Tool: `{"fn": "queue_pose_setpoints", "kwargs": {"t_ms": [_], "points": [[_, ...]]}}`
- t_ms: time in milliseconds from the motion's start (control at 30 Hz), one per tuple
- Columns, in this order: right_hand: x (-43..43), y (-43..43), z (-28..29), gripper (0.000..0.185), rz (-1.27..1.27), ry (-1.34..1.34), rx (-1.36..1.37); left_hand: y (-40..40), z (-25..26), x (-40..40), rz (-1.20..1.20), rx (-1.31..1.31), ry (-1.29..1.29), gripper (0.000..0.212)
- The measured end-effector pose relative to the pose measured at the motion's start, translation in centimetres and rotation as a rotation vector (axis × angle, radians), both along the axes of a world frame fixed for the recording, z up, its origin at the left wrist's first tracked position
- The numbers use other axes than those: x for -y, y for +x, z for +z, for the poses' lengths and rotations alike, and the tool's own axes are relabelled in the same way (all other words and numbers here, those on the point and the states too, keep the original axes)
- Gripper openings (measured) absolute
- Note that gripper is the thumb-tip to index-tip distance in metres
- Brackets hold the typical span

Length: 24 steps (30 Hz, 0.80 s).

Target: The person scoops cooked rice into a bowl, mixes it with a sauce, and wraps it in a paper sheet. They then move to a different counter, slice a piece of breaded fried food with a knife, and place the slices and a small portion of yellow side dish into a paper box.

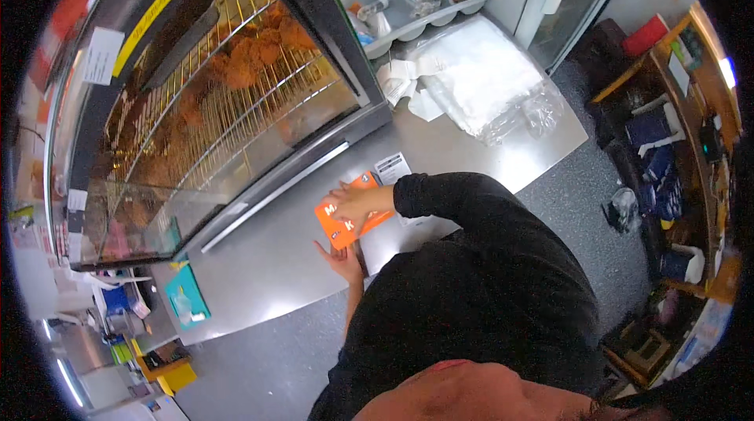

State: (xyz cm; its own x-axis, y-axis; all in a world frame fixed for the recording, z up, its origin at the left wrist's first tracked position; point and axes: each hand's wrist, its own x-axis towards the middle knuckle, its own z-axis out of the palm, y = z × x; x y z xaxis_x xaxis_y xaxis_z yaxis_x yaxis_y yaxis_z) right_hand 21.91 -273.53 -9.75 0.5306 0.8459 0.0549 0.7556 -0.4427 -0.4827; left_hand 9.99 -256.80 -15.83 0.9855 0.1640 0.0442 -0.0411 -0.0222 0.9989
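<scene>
My right hand, in a black sleeve, lies across the top of an orange cardboard food carton with white lettering, its fingers spread over the lid. From below in the view, my left hand holds the carton's near lower edge, one finger pointing outward; its other fingertips are partly hidden. The carton is over the stainless-steel counter. Beside its upper right edge lies a white printed slip, partly under my right forearm.
A heated glass display cabinet with breaded food on wire racks stands behind the counter. White plastic bags lie at the upper right beside a grey divided tray. A teal board is at the counter's left end.
</scene>
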Motion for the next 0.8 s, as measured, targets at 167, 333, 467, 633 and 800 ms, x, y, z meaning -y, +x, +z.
{"fn": "queue_pose_setpoints", "kwargs": {"t_ms": [167, 333, 467, 633, 800], "points": [[-1.5, -0.2, -2.4, 0.071, -0.127, 0.027, 0.023, -0.2, 0.1, 0.6, -0.027, 0.007, -0.138, 0.082], [-1.8, -1.1, -1.5, 0.084, -0.072, -0.083, 0.119, -1.1, -0.9, -0.4, -0.063, 0.052, -0.263, 0.057], [-2.2, -0.9, -1.2, 0.087, -0.049, -0.105, 0.065, 0.1, -2.4, -2.0, -0.099, 0.047, -0.194, 0.015], [-0.8, -0.9, -0.9, 0.080, -0.030, -0.095, 0.084, 1.7, -3.9, -3.1, -0.110, 0.116, 0.229, 0.004], [0.2, -0.8, 0.5, 0.074, 0.007, -0.150, -0.027, 1.4, 0.8, -2.1, -0.197, 0.712, 0.947, 0.017]]}}
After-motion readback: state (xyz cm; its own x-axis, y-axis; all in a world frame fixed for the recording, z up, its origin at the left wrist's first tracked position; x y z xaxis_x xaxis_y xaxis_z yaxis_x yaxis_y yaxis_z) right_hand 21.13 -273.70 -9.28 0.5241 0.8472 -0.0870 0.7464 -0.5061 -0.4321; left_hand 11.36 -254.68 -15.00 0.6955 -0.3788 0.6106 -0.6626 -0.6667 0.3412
